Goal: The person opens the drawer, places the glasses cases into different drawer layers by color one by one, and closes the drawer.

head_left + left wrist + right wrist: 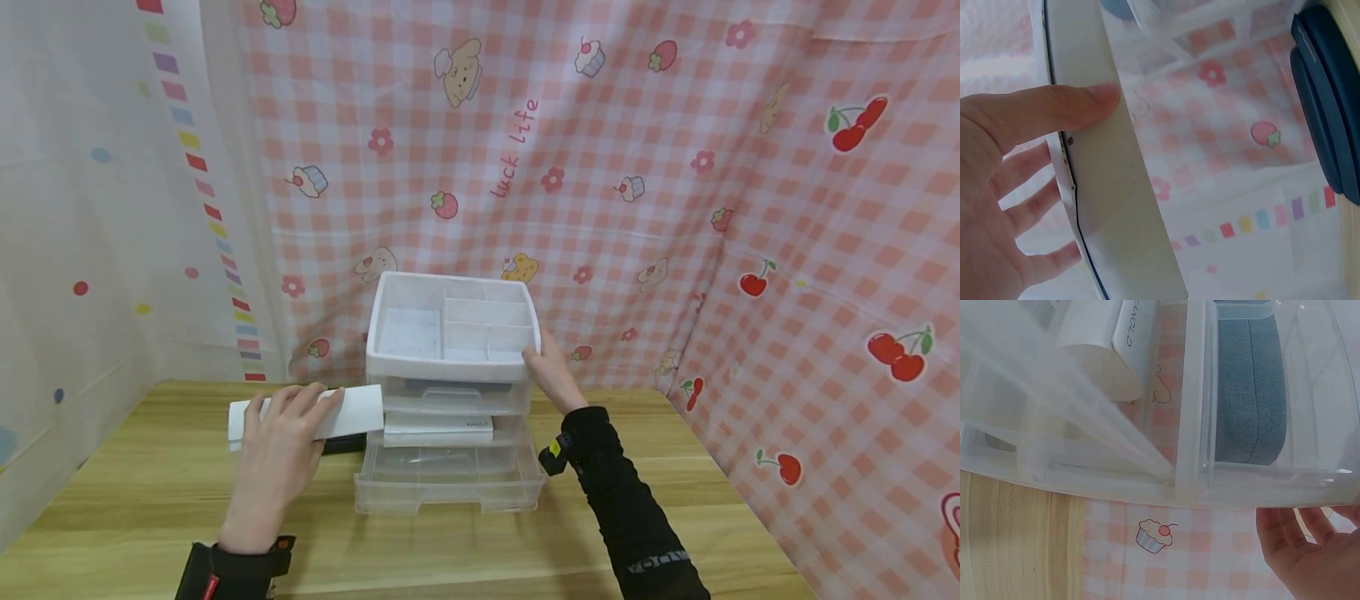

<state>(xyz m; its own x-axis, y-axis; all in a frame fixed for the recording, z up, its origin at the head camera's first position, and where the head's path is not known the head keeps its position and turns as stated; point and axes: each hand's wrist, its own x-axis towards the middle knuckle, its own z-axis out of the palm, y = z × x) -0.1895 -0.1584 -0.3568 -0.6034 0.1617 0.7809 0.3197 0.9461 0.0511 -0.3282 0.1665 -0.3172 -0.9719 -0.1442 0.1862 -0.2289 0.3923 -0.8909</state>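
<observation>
My left hand [281, 442] holds a long white glasses case [1104, 187] above the table, thumb across one face and fingers behind it. A dark seam runs along the case's edge. With my right hand [553, 371] I grip the right front corner of a white-topped clear drawer organizer [442, 367], thumb at the rim and fingers along the side. Its lower drawer [450, 492] is pulled out; a white case with lettering [438, 429] lies toward its back. A blue-grey fabric case [1250, 387] sits inside the upper drawer [450, 398].
A dark case [345, 443] lies on the wooden table [637, 500], left of the organizer and partly behind my left hand. The organizer's top tray has several compartments. A pink checked cloth [480, 167] hangs behind and to the right.
</observation>
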